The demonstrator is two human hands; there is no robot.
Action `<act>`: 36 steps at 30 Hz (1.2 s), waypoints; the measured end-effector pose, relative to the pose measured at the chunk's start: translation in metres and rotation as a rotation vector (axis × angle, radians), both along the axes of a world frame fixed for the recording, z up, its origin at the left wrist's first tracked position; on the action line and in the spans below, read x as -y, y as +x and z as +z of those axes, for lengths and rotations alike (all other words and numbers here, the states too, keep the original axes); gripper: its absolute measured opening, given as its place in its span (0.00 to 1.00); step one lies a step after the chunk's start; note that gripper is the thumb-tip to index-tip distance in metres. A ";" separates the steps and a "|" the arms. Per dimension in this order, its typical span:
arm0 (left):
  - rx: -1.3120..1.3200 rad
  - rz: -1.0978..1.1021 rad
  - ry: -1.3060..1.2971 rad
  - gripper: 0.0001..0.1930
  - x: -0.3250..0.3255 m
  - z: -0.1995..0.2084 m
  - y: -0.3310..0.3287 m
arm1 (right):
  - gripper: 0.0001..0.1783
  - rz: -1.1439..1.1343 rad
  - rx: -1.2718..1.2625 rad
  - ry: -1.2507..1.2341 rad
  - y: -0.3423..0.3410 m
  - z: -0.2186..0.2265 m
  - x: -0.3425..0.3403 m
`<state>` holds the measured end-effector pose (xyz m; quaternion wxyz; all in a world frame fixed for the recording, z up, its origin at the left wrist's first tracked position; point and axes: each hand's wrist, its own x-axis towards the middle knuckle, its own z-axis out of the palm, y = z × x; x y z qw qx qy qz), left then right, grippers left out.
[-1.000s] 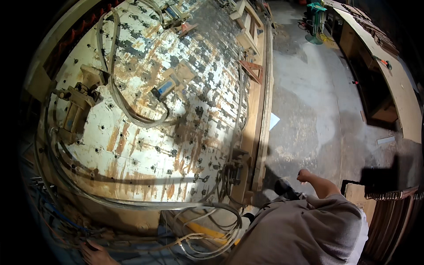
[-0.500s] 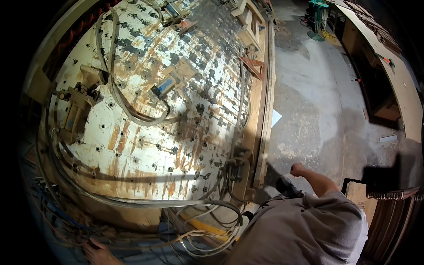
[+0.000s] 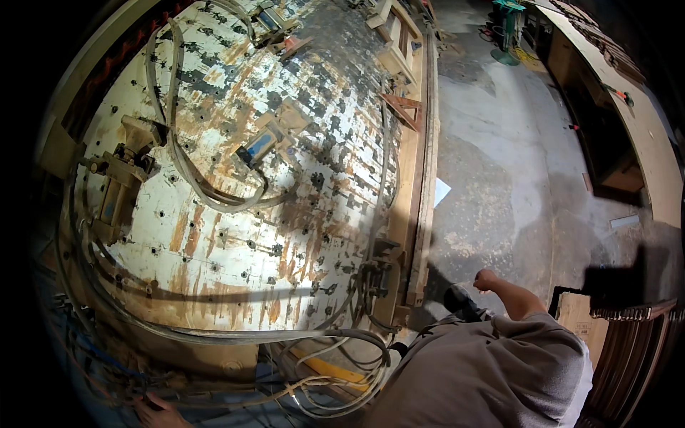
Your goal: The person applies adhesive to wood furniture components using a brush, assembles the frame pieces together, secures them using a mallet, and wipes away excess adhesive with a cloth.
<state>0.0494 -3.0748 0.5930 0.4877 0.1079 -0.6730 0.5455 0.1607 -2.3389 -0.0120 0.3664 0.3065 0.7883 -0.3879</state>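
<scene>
At the lower left, in deep shadow, my left hand [image 3: 157, 414] reaches in among hoses and dark fittings [image 3: 128, 381] below the table edge. Its fingers look closed around something there that is too dark to make out. My right hand [image 3: 486, 280] is held out over the concrete floor on the right, fingers curled in and nothing showing in them. In front of me lies a large, worn white table [image 3: 235, 278] with many holes and brown stains. A thick grey hose [image 3: 214, 335] runs along its near edge.
On the table sit a blue-bodied clamp [image 3: 260, 145], another clamp [image 3: 118, 189] and a looped hose [image 3: 178, 153]. A wooden rail [image 3: 421, 185] borders its right side. Coiled hoses [image 3: 335, 392] hang by my body. A long bench [image 3: 646, 135] and a green stand [image 3: 506, 36] are at the right.
The view has shifted slightly, so the table and clamps sit a little further left. My left hand stays among the hoses, slightly lower in the picture. My right hand remains curled.
</scene>
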 end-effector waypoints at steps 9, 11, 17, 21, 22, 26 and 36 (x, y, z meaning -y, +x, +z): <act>-0.005 -0.095 0.225 0.24 0.006 0.033 -0.012 | 0.13 -0.030 -0.052 -0.018 -0.007 -0.010 -0.011; -0.009 -0.091 0.174 0.23 0.001 0.032 -0.009 | 0.13 -0.019 -0.086 -0.020 -0.011 -0.005 -0.015; -0.064 -0.341 -0.033 0.21 -0.113 0.017 -0.003 | 0.12 -0.042 -0.085 -0.019 -0.004 0.004 -0.020; -0.096 -0.415 0.017 0.21 -0.107 0.014 -0.006 | 0.11 -0.079 -0.023 -0.004 0.008 -0.001 -0.038; -0.090 -0.415 0.022 0.21 -0.106 0.014 -0.006 | 0.11 -0.086 -0.005 0.007 0.012 -0.003 -0.043; -0.074 -0.362 0.077 0.21 -0.096 0.030 -0.005 | 0.11 -0.085 0.009 0.018 0.011 -0.003 -0.048; 0.166 -0.456 0.403 0.19 0.049 0.011 -0.012 | 0.19 0.111 -0.165 0.043 -0.013 -0.014 -0.043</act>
